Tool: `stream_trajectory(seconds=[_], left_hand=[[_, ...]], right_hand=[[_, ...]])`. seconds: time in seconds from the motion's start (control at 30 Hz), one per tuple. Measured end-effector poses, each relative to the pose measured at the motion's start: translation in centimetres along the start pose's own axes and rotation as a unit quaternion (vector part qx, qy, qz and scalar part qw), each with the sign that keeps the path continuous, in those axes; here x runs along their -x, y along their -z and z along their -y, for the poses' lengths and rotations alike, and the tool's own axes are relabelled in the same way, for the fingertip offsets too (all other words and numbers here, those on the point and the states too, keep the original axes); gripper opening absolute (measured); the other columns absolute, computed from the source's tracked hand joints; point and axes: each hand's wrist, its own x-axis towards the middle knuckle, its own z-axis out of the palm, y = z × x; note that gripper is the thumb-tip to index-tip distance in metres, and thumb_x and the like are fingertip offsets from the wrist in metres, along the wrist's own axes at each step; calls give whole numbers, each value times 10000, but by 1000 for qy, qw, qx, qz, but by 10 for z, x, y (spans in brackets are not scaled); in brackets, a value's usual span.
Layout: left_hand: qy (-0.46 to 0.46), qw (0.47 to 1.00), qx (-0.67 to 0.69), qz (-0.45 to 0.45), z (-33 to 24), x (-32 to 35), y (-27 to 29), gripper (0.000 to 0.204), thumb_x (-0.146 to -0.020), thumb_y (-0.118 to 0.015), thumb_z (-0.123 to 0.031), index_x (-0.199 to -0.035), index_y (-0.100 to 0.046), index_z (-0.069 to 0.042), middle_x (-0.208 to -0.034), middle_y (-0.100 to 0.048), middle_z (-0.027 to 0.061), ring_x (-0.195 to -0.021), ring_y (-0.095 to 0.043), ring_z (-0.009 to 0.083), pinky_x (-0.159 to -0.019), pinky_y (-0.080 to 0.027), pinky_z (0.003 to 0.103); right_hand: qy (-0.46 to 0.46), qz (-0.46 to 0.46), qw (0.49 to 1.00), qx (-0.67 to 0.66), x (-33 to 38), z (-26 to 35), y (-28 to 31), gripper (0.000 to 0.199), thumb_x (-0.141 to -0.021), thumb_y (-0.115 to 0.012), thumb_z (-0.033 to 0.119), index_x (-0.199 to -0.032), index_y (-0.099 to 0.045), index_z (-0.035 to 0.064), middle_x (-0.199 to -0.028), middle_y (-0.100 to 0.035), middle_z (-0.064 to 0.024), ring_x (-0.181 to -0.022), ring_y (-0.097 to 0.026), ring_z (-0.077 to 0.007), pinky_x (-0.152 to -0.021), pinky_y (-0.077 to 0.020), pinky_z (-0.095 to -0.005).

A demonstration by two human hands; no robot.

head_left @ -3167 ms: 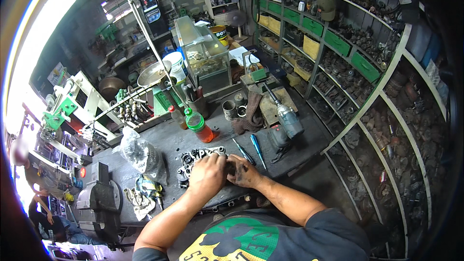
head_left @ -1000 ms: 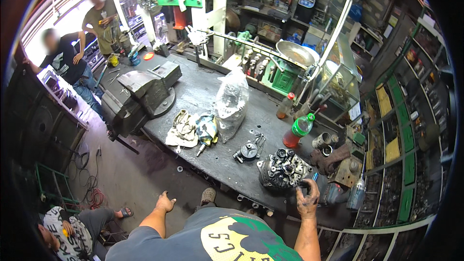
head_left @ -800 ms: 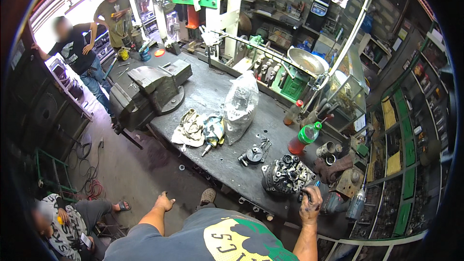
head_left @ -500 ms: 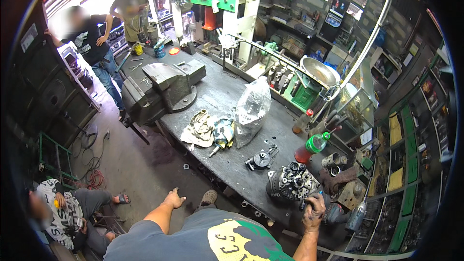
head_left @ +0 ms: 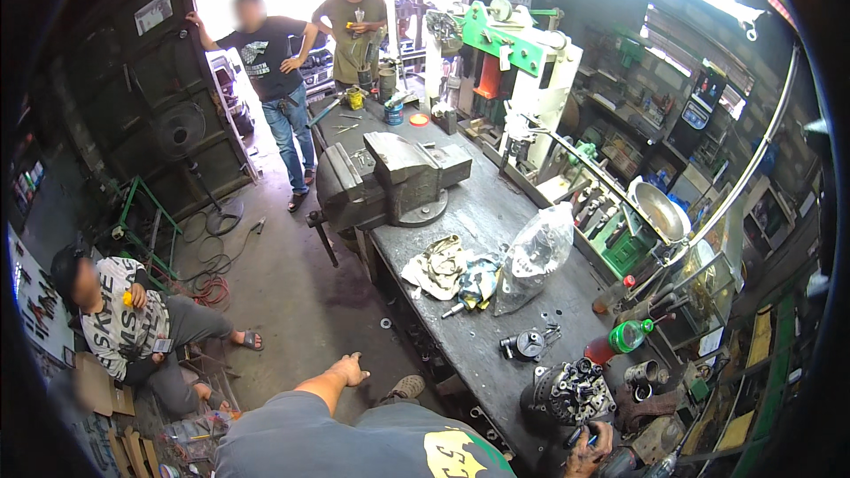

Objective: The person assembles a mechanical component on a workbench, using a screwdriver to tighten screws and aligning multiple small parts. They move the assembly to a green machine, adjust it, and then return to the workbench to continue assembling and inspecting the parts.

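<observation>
My left hand (head_left: 351, 370) hangs over the floor beside the bench, its fingers stretched out and holding nothing. At the bench's near right end, my right hand (head_left: 589, 453) is closed around a small dark tool with a bit of blue (head_left: 575, 436), whose kind I cannot make out. Right beside that hand stands an opened alternator (head_left: 571, 394), its metal housing and inner parts facing up. A small round metal part with a bracket (head_left: 529, 344) lies just beyond it. Next to the alternator is a green-capped bottle of red liquid (head_left: 620, 342).
A large bench vise (head_left: 412, 179) sits on the dark workbench (head_left: 482, 212). A rag (head_left: 436, 267) and a clear plastic bag (head_left: 536, 257) lie mid-bench. A green press (head_left: 505, 44) rises behind. One person (head_left: 124, 319) sits at left; two others (head_left: 274, 62) stand by the doorway.
The whole view has swung left, so the bench and its things appear farther right. My right hand has come lower beside the alternator, still gripping the small tool. My left hand stays outstretched.
</observation>
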Motion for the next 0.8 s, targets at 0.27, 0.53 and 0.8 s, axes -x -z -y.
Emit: stream_trajectory(seconds=[0.27,0.53,0.8], left_hand=[[10,1000,13,4,1,10,-3,940,-1016,-715,-513,-1707,-270,-57,-1641,-447,321,-1518,-472,451,-1256,-418,494],[8,1000,16,-1,-5,7,4,938,-1018,-716,-506,-1709,-264,-62,-1649,-439,313,-1524,-462,451,-1261,-413,495],[-9,1000,5,-3,-11,0,5,914,-1016,-723,-481,-1699,-288,-57,-1623,-467,319,-1516,-469,448,-1258,-414,490]], right_hand=[[33,30,999,31,-8,26,11,180,-932,-721,35,-1104,-745,-11,-1088,-727,-199,-953,-703,-369,-881,-562,-467],[56,45,997,-21,-11,16,9,225,-848,-758,43,-1068,-715,19,-1052,-696,-207,-956,-688,-393,-883,-553,-496],[32,39,999,3,-9,21,3,169,-851,-700,62,-1003,-651,7,-992,-672,-207,-910,-663,-441,-841,-536,-509]])
